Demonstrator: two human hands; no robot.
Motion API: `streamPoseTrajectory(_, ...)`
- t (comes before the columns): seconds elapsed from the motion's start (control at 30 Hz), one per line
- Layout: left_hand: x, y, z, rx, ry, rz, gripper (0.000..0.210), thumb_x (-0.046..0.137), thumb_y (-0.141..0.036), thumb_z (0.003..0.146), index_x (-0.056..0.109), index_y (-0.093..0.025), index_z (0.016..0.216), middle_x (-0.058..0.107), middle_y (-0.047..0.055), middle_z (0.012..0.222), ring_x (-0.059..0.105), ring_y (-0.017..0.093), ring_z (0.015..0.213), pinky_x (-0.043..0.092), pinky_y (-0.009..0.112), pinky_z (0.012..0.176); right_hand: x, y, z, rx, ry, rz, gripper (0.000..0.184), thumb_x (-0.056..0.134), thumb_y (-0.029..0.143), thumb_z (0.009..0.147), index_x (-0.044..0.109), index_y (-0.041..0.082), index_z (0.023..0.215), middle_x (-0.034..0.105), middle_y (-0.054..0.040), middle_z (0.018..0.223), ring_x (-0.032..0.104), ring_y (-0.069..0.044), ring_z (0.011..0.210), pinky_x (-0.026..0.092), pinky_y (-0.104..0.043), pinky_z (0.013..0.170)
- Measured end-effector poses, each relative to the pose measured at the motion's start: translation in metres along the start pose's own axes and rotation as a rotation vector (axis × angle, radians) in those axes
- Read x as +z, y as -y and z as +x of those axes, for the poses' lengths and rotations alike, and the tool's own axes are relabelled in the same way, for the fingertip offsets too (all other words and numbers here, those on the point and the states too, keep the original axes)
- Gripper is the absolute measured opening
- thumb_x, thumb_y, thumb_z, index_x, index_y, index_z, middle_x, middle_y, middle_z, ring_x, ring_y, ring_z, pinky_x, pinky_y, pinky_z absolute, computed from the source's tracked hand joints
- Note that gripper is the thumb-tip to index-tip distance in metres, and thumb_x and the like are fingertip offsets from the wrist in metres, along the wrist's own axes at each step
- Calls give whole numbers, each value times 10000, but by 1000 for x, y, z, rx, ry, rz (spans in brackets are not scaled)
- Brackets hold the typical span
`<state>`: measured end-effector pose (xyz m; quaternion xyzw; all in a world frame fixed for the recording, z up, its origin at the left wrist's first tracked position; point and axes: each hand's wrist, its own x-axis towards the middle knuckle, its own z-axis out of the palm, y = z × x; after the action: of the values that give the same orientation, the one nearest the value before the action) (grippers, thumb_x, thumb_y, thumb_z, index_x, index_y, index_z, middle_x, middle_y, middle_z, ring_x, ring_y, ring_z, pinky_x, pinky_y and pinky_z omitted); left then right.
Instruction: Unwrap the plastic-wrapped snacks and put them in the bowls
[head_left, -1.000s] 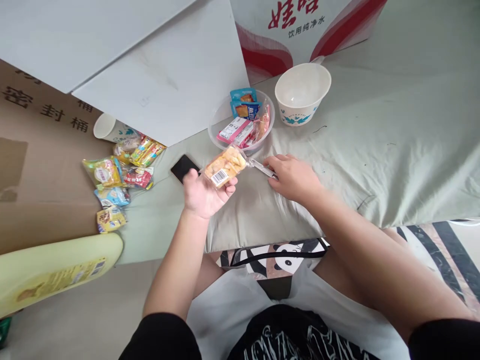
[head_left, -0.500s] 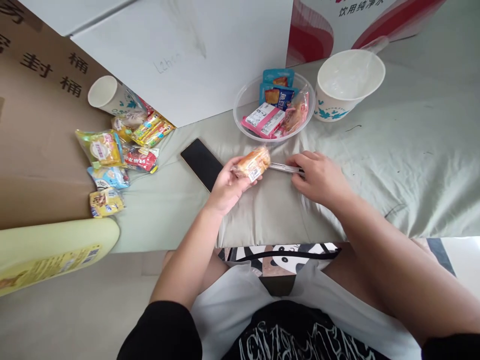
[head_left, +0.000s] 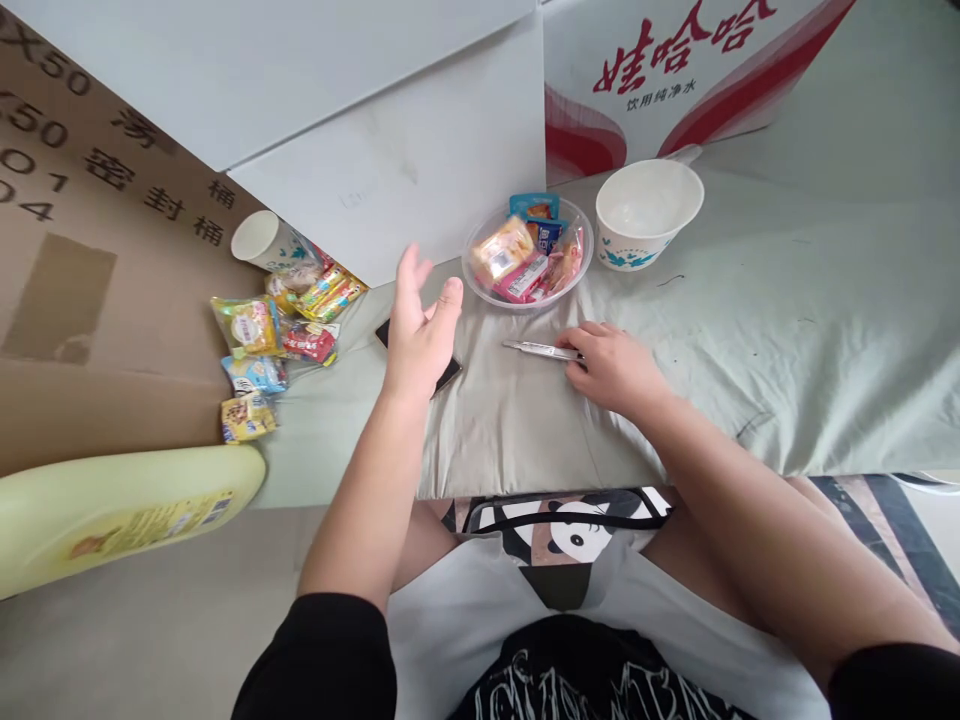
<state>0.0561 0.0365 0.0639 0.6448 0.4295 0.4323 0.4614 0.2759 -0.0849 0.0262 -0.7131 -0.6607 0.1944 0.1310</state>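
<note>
My left hand (head_left: 421, 335) is raised over the black phone (head_left: 447, 377), its fingers apart and nothing in it. The phone is partly hidden beneath it. My right hand (head_left: 616, 368) is closed around the rear of a slim silver metal tool, which looks like a utility knife (head_left: 538, 349), its tip pointing left just above or on the cloth; I cannot tell which. A wrapped piece of bread (head_left: 504, 250) lies in the clear plastic bowl (head_left: 501, 303), on top of pink (head_left: 525, 280) and blue snack packets (head_left: 534, 206).
Right of the bowl stands a white paper bucket (head_left: 637, 235) with a leaf print. Several snack packs (head_left: 247, 325) and a tipped paper cup (head_left: 259, 238) lie at left, beside a cardboard box (head_left: 150, 330). White boxes (head_left: 450, 130) stand behind; a yellow bottle (head_left: 135, 510) lies front left.
The wrapped bread has gone from my left hand into the bowl. My left hand has opened and moved left and up. My right hand still grips the silver tool.
</note>
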Motion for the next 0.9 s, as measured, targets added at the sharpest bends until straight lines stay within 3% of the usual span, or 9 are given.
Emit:
streamPoseTrajectory(0.1,-23,9,2,120,-21,268,654,697,-620,891,501,-331,1443,560,110,1520,628,319,1341,557,456,1062,0,-2,0,-23,27,1,393,500,162,892,713,173,1222,742,-131,1184,668,-323,1116,491,-418,904)
streamPoseTrajectory(0.2,-74,20,-7,48,-126,564,438,655,-442,935,598,-235,1317,634,131,1387,635,304,1308,516,466,1123,4,-4,0,-33,26,-15,397,494,173,893,713,169,1225,742,-134,1194,672,-336,1134,497,-429,921)
streamPoseTrajectory(0.3,-135,28,-19,-131,-366,994,410,654,-262,882,635,-155,1277,589,179,1413,540,313,1400,383,471,1246,9,-5,0,-21,0,-42,392,477,198,899,718,183,1208,742,-130,1192,676,-351,1125,502,-442,876)
streamPoseTrajectory(0.37,-171,31,-25,-341,-481,1219,538,644,-286,891,565,-119,1396,454,225,1558,398,343,1517,303,492,1286,12,-4,-1,-24,-23,-52,386,476,204,891,724,194,1187,745,-126,1175,682,-351,1102,500,-444,847)
streamPoseTrajectory(0.47,-208,36,-29,-662,-463,1340,708,658,-351,889,438,-107,1517,388,275,1605,359,410,1529,310,566,1253,15,-4,-1,-26,-54,-54,369,491,208,867,732,204,1147,751,-123,1143,684,-347,1071,494,-442,818)
streamPoseTrajectory(0.57,-224,37,-29,-754,-392,1334,783,729,-274,818,426,-144,1529,480,277,1539,435,438,1470,342,605,1214,17,-5,-1,-31,-86,-46,351,498,222,859,736,212,1117,755,-122,1124,683,-346,1049,486,-439,791)
streamPoseTrajectory(0.7,-230,34,-32,-839,-319,1332,984,775,-167,734,334,-270,1608,365,225,1654,366,508,1505,365,709,1158,16,-5,0,-35,-82,-48,345,494,222,849,734,213,1097,755,-120,1101,683,-345,1032,472,-430,772)
streamPoseTrajectory(0.8,-230,30,-40,-798,-280,1344,1047,781,-122,721,298,-290,1636,307,242,1671,444,502,1462,414,639,1155,16,-4,0,-34,-81,-59,342,496,220,851,730,214,1100,751,-120,1098,680,-340,1013,468,-425,770)
streamPoseTrajectory(0.9,-225,24,-49,-730,-332,1346,968,726,-96,764,324,-255,1630,351,248,1627,558,445,1380,432,551,1170,16,-3,0,-23,-79,-73,342,497,224,853,727,219,1105,748,-121,1108,674,-342,1018,465,-427,782)
